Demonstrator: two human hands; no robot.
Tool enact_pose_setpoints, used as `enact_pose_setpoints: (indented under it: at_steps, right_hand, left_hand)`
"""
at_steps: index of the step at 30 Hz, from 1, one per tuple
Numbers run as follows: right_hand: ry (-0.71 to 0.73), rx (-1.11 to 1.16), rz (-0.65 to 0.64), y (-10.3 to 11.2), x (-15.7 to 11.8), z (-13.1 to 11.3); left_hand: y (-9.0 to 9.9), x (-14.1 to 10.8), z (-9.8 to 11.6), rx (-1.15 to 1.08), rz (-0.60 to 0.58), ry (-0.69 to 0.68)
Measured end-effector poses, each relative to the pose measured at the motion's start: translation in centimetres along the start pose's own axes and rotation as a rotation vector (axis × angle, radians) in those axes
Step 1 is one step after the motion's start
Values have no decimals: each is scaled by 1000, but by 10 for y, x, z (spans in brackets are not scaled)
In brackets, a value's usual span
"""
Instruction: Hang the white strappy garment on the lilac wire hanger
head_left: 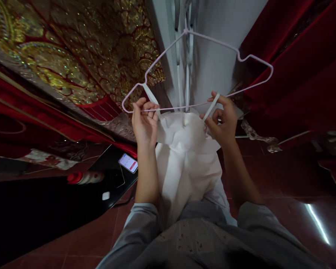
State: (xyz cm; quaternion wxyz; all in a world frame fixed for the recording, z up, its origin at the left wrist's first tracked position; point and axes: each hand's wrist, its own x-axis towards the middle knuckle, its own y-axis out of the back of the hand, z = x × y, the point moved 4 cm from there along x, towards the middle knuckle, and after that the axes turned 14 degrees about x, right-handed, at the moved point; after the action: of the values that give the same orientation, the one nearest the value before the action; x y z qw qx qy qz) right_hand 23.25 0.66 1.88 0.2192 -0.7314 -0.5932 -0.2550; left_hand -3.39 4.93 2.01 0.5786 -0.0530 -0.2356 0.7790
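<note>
A pale pink clothes hanger (212, 40) hangs in front of me from a metal rail or stand. Below it is a white dress (182, 168) with thin shoulder straps. The left strap (150, 93) is looped over the hanger's left notch. My left hand (145, 125) has its fingers curled around the hanger's lower bar, close to that strap. In my right hand (223, 121), closed beside the bar's right part, the other strap (212, 107) is stretched over the fingers. This strap is off the hanger's right notch.
Gold-sequined red garments (100, 48) hang at left, dark red cloth (296, 74) at right. On a black table (50, 209) at lower left are a lit phone (128, 163), a red-capped bottle (85, 177) and a small white case (105, 195). The floor (268, 175) is red tile.
</note>
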Motion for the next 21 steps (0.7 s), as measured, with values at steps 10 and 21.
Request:
enact_pose_setpoints:
  at_steps: [10, 21]
  right_hand:
    - [282, -19, 195, 117, 76, 39]
    - [542, -271, 8, 67, 106, -33]
  left_hand:
    - [0, 5, 11, 47, -37, -131]
    - [-6, -5, 10, 30, -16, 9]
